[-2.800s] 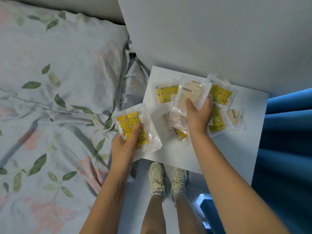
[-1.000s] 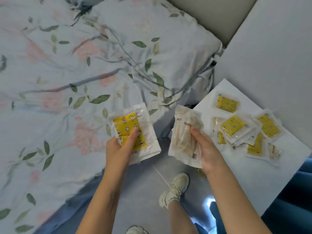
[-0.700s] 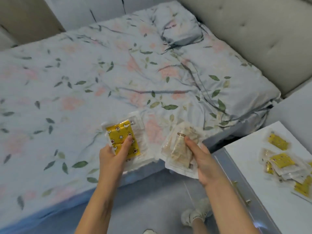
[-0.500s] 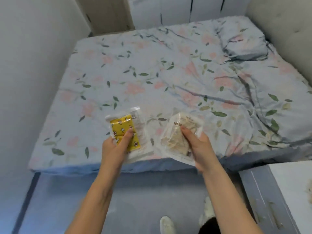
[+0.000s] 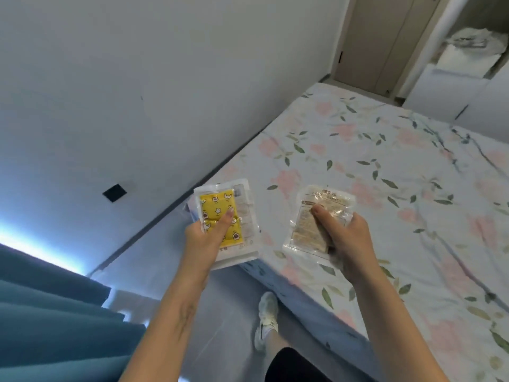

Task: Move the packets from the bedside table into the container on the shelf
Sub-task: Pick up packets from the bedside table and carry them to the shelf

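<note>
My left hand [image 5: 205,239] grips a stack of clear packets; the top one is the yellow star-print packet [image 5: 217,208], with my thumb pressed on its face. My right hand [image 5: 345,238] grips a beige packet [image 5: 308,230] in clear wrap, thumb on top and fingers behind. Both are held at chest height, over the floor at the bed's corner. The bedside table, the shelf and the container are out of view.
A bed [image 5: 385,188] with a floral sheet fills the right side. A white wall [image 5: 137,92] with a dark socket [image 5: 114,192] stands on the left. A blue curtain [image 5: 49,312] hangs at lower left, a door [image 5: 380,37] stands far back, and my shoe [image 5: 266,318] is on the grey floor.
My view has swung left, away from the bedside table and past the bed toward the wall and curtain. Both hands keep the same hold on their packets.
</note>
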